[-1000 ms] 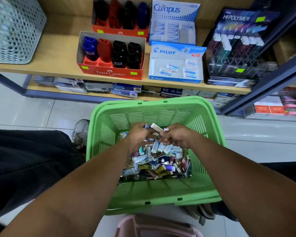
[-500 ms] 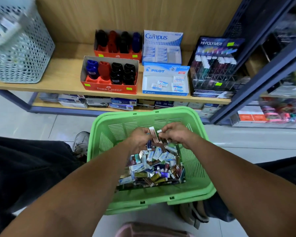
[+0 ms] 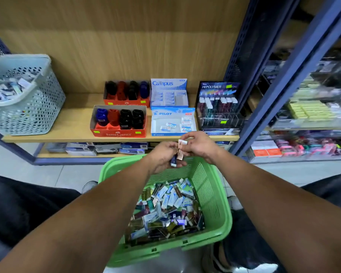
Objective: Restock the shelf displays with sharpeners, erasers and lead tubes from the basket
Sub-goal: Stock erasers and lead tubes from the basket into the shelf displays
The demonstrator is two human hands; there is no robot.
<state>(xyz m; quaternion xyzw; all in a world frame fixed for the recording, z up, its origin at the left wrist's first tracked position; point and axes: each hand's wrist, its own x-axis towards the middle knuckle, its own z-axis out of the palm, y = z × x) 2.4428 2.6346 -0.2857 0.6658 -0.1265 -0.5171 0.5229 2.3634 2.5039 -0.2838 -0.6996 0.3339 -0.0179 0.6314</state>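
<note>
Far to the left, a pale basket (image 3: 28,107) full of holes sits on the wooden shelf (image 3: 71,125), with little packs inside. Next to it are two red Faber-Castell boxes (image 3: 118,133) — one in front of the other — holding blue, red and black sharpeners (image 3: 126,119). Then come the Campus eraser box (image 3: 168,85) at the back and the Pilot eraser box (image 3: 172,114) in front, with a few erasers (image 3: 170,126) lying in it. To the right of those stands the dark Hi-Polymer display (image 3: 218,89) with lead tubes (image 3: 217,105) in its slots. Lower down, the green basket (image 3: 215,196) sits between the person's knees, and its floor is covered with a jumble of small packs (image 3: 165,211). Both hands are up over the far rim of that basket. The left hand (image 3: 162,157) has its fingers curled round a dark little pack with a white end. The right hand (image 3: 200,145) pinches a thin brownish tube (image 3: 180,152) by its top, and the two hands are just about touching.
</note>
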